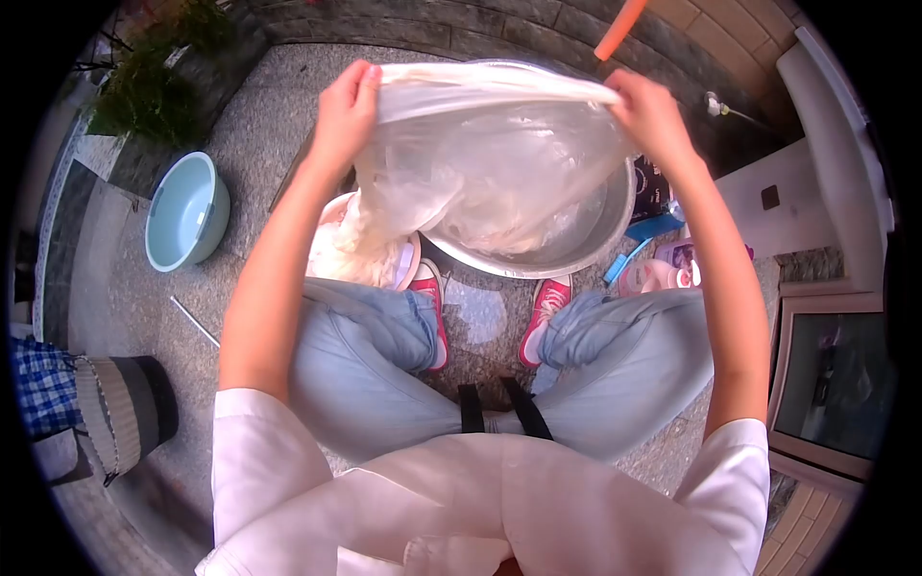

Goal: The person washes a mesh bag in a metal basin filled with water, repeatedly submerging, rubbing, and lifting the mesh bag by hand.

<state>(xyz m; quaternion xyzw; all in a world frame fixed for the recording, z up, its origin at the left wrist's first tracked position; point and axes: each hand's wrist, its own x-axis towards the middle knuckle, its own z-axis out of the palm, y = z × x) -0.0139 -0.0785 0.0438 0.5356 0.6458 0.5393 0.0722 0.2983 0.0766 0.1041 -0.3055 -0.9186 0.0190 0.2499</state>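
A sheer white cloth (499, 144) is stretched between my two hands, its gathered upper edge running nearly straight across. My left hand (350, 108) grips one end of that edge, fingers closed round it. The other end is pinched in my right hand (651, 108). Below, the see-through fabric hangs over a wide metal basin (567, 264), and its lower part seems to lie inside. To the left, part of the pale fabric drapes onto a smaller pinkish basin (407, 264) holding bunched whitish cloth. I cannot tell whether that bunch belongs to the same piece.
Right of the metal basin are a blue brush-like tool (629, 257), a pink bottle (653, 278) and a dark printed package (649, 187). A light blue basin (187, 213) stands at the left. An orange pipe (619, 29) slants in above; a glass-fronted cabinet (831, 384) is at right.
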